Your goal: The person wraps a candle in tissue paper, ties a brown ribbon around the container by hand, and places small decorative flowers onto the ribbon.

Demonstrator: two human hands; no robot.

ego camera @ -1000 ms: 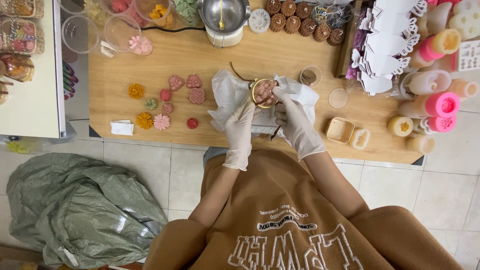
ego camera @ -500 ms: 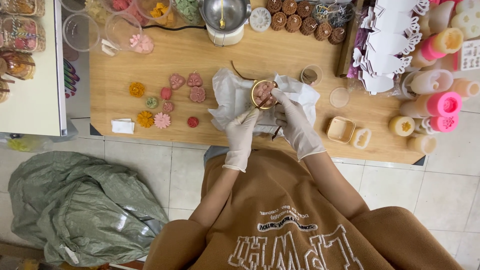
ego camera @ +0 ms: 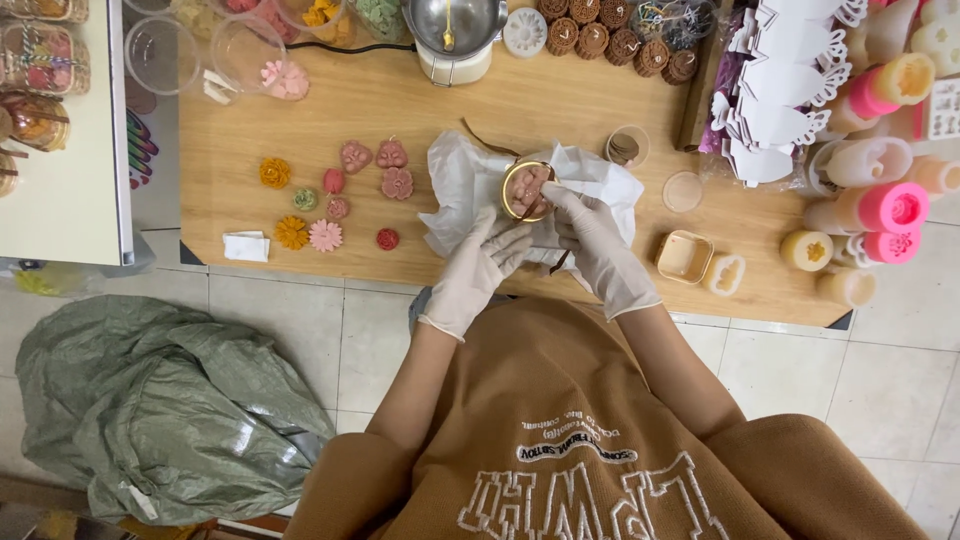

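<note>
Gloved hands meet over a sheet of white tissue paper spread on a wooden table, where a small round gold-rimmed tin holding pinkish moulded pieces sits near the middle. The left hand rests on the near edge of the paper with fingers loosely curled just short of the tin; whether it pinches anything cannot be told. The right hand reaches in from the right, its fingertips narrowed against the tin's rim. To the left of the paper lie scattered flower-shaped pieces in pink, red, orange and green. A steel pot stands at the far edge, with pink and cream moulds crowded at the right. A green sack lies on the tiled floor, lower left.
</note>
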